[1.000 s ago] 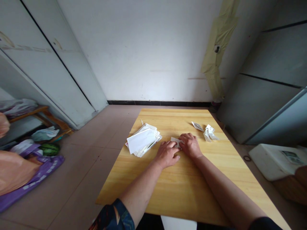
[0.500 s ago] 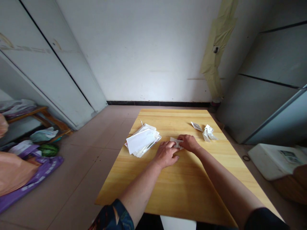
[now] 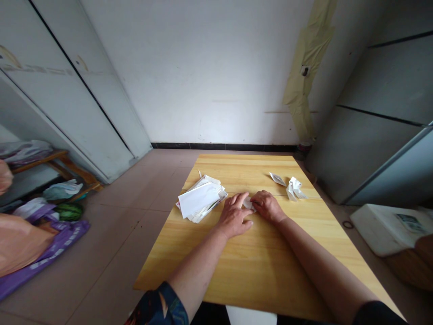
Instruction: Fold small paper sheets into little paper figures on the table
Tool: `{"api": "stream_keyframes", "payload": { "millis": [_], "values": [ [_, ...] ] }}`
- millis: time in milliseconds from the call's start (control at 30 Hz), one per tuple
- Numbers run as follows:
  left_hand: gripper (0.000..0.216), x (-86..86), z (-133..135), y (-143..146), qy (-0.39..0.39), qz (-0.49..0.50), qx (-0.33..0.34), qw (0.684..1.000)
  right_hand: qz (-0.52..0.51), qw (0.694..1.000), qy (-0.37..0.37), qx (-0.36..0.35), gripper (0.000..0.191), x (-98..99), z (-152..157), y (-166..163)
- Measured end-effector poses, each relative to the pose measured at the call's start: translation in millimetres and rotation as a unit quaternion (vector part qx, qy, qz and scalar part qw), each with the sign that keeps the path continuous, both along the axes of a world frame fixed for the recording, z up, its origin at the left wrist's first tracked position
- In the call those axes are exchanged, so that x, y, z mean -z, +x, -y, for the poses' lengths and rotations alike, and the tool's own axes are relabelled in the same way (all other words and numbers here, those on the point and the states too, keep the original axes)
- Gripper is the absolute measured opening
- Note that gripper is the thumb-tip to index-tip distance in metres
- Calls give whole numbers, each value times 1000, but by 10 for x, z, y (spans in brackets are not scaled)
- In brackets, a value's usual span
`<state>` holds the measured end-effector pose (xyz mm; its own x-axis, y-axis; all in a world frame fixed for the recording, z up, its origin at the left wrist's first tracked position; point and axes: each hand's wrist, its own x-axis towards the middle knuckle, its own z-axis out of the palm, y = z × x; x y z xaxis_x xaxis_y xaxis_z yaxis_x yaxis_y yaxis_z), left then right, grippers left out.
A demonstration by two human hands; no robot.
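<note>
white folded paper slip (image 3: 248, 204) lies under the fingertips of the left hand (image 3: 233, 215) and right hand (image 3: 268, 206), held close together on the pale pine bench (image 3: 237, 280); hard pressing could crumple it or slide it into the stack of white envelopes (image 3: 199, 198) at 9 o'clock

The small paper (image 3: 249, 203) was mostly hidden under the left grip (image 3: 234, 215) and right grip (image 3: 267, 207). Print on the packet (image 3: 278, 179) and the box label (image 3: 410, 223) was too small to read. The left edge cut off the peach bag (image 3: 18, 243).
</note>
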<state>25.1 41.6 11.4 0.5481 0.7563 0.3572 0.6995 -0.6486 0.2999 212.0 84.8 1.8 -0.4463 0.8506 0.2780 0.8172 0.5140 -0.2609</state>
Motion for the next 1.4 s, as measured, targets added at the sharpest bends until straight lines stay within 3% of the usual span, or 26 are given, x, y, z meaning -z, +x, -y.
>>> {"api": "stream_keyframes", "payload": {
  "millis": [233,400,700,967,1400],
  "values": [
    [34,60,-57,-32,-26,11,6,1000,77,992,-82,50,23,-182,-42,-22],
    [34,59,-79,-39,-28,18,15,999,111,987,-112,34,22,-295,-96,-64],
    [33,63,-81,-39,-32,10,12,999,122,992,-23,-40,17,-167,-91,-32],
    [33,87,-83,-45,-28,24,11,999,140,988,33,-55,18,-151,-19,-18],
    [35,70,-76,-47,-51,25,10,998,95,992,-83,2,26,-262,12,109]
  ]
}}
